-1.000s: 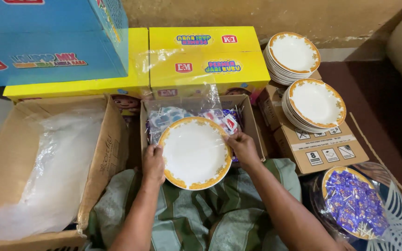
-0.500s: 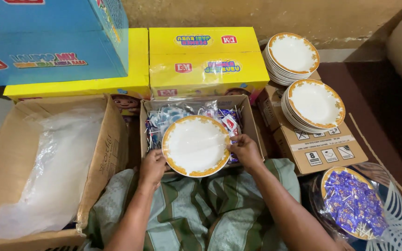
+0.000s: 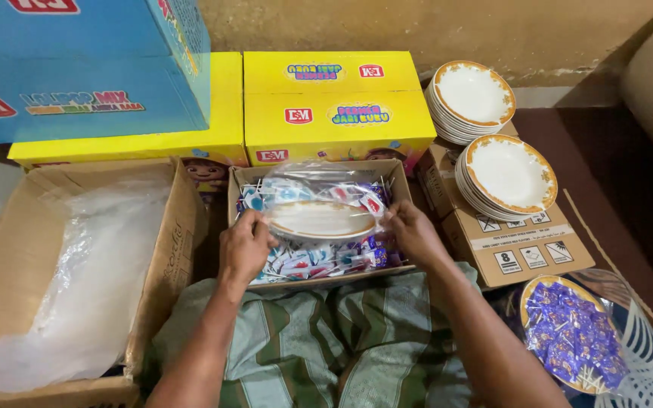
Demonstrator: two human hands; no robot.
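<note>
- Gripping a white plate (image 3: pixel 319 219) with an orange patterned rim, the left hand (image 3: pixel 245 248) and the right hand (image 3: pixel 411 233) hold it at opposite edges, fingers clamped on its rim.
- The plate is tilted nearly edge-on to the camera and sits just above the small open cardboard box (image 3: pixel 398 177) directly in front of the person.
- That box is filled with wrapped sweets (image 3: pixel 319 257) in blue, white and red wrappers, with clear plastic over part of them.
- A green striped cloth (image 3: pixel 304 340) covers the person's lap below the box.
- To the left, a larger open cardboard box (image 3: pixel 9 257) stands on the floor, lined with a crumpled clear plastic bag (image 3: pixel 92 279).
- Behind the small box lie two yellow cartons (image 3: pixel 334 98), and a blue carton (image 3: pixel 77 68) rests on top of the left one.
- At the right, a sealed brown carton (image 3: pixel 523 249) carries a stack of matching plates (image 3: pixel 509 175); a second plate stack (image 3: pixel 474 94) stands just behind it.
- Near the lower right corner of the view, another plate heaped with purple-wrapped sweets (image 3: pixel 572 336) sits inside clear wrapping, on a blue patterned surface.
- The floor (image 3: pixel 606 174) at the right is dark reddish-brown, meeting a rough, tan plastered wall (image 3: pixel 417 26) with a pale strip at its foot.
- The room is dim, with warm light falling on the boxes.
</note>
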